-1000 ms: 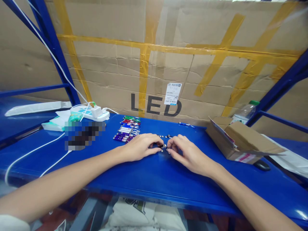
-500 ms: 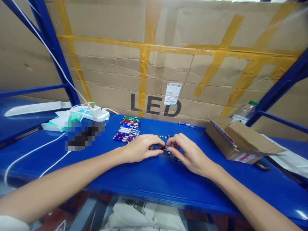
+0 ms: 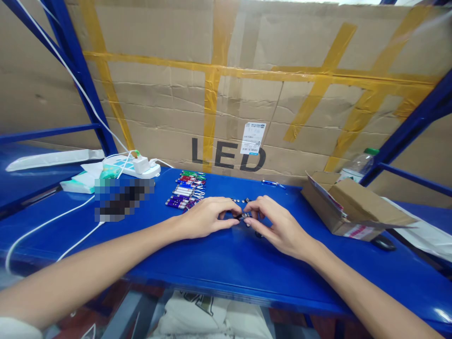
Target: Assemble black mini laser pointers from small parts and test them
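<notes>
Head view, noted from beside the workstation: the person is holding both hands close together over the middle of the blue tabletop (image 3: 212, 268), with the forearms coming in across its front edge.

The left hand (image 3: 207, 217) is pinching a small dark part (image 3: 239, 217) between thumb and forefinger. The right hand (image 3: 277, 220) is gripping a small silvery part (image 3: 246, 215) at the end of the dark one; whether the two are joined, I cannot tell. Fingertip grips are presumably being used because the parts are so small, the left apparently steadying while the right is doing the finer work.

Just beyond the fingertips, small round metal pieces (image 3: 238, 201) are lying in a short line, seemingly for easy reach. A dark item (image 3: 259, 234) is resting partly beneath the right hand, too covered to identify.

Toward the back edge, left of centre, coloured cylinders (image 3: 183, 191) are lying side by side, probably for tidiness; a lone blue cylinder (image 3: 270, 182) is lying near that edge, right of centre. A cardboard box (image 3: 323, 205) is standing toward the right edge, evidently clear of the hands.
</notes>
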Demonstrator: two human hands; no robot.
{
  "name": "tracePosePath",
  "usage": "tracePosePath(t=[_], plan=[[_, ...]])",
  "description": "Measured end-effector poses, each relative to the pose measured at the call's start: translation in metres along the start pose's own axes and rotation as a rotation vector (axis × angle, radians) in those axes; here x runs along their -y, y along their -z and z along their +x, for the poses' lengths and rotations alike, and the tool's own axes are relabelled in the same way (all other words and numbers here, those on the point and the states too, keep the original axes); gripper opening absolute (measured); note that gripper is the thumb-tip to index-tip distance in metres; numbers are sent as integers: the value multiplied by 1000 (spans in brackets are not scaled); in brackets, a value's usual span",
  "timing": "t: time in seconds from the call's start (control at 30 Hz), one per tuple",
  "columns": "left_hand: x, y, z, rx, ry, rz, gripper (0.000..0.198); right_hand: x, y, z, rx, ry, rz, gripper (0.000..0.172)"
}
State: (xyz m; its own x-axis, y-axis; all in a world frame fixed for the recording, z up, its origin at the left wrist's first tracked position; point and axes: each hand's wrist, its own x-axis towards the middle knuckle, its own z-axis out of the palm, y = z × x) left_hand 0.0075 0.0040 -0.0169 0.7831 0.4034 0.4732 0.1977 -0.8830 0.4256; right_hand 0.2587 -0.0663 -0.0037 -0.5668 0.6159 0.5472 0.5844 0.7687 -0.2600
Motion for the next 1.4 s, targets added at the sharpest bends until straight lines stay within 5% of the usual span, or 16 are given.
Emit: tracePosePath(t=[0.77, 1.0, 1.23, 1.4], plan=[[-1, -1, 1, -37, 95, -92, 16, 0, -1, -3, -7, -28, -29, 23], [-1, 1, 2, -8, 99, -67, 16, -3, 5, -2, -18, -113, -103, 12], [-3, 3, 3, 28, 108, -57, 16, -6, 9, 0, 406, -301, -361, 11], [-3, 3, 2, 25, 115, -54, 17, -8, 4, -3, 468, -213, -236, 12]])
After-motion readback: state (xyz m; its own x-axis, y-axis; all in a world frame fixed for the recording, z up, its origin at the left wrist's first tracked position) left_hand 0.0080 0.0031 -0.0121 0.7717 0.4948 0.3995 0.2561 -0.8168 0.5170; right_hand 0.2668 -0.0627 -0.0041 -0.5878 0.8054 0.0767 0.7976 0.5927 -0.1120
